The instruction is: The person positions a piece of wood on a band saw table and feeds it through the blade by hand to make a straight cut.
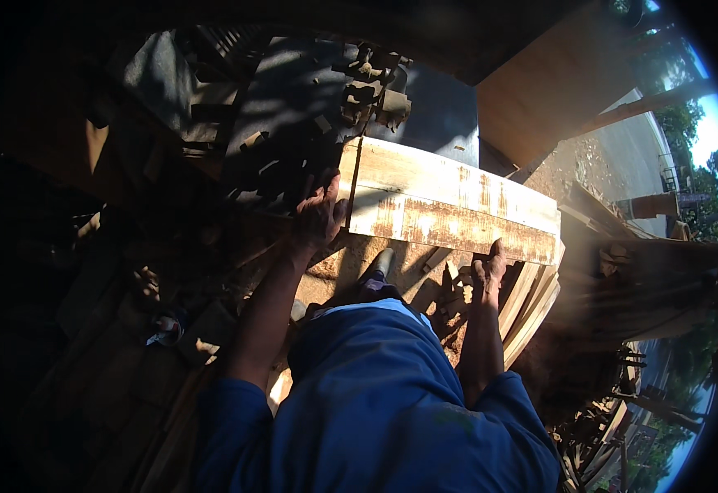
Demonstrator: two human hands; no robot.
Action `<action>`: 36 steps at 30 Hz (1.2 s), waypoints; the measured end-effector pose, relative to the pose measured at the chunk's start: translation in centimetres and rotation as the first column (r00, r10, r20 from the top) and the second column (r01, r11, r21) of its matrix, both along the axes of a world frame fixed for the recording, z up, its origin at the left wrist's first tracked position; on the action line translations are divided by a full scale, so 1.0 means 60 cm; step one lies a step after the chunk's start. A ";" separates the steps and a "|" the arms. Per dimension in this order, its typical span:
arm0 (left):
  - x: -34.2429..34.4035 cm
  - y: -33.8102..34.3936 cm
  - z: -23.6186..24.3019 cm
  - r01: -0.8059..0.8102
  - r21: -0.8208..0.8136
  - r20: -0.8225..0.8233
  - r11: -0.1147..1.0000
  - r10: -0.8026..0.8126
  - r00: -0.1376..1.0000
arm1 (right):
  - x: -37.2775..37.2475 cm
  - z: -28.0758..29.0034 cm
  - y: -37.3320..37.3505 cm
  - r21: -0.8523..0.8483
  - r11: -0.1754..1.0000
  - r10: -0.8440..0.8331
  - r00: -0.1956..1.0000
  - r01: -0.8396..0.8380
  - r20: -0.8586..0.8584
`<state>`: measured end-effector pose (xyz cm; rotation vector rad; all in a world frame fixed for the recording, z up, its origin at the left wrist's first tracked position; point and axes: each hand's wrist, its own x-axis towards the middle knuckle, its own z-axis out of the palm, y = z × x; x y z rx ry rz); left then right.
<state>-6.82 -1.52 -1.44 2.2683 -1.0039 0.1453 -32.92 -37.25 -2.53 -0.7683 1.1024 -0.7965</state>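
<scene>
A thick wooden beam [457,197] lies across the near part of a dark metal machine table [293,90], pale on top with rough brown patches on its near side. A thin dark line crosses the beam close to its left end, in line with the metal guide parts [375,94] above the table. My left hand [324,209] presses on that left end with fingers stretched out. Near the right end, my right hand [490,267] grips the near lower edge, thumb up on the side and fingers hidden underneath.
Several sawn planks [531,304] are stacked under the beam's right end. Offcuts [457,283] litter the dirt floor around my shoe [382,263]. A large brown panel [560,82] stands at the back right. Deep shadow hides much of the left side.
</scene>
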 end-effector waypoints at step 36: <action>0.002 -0.009 0.015 -0.053 -0.003 -0.066 0.999 0.053 0.996 | 0.006 -0.007 -0.013 -0.067 0.997 0.039 0.998 -0.042 -0.048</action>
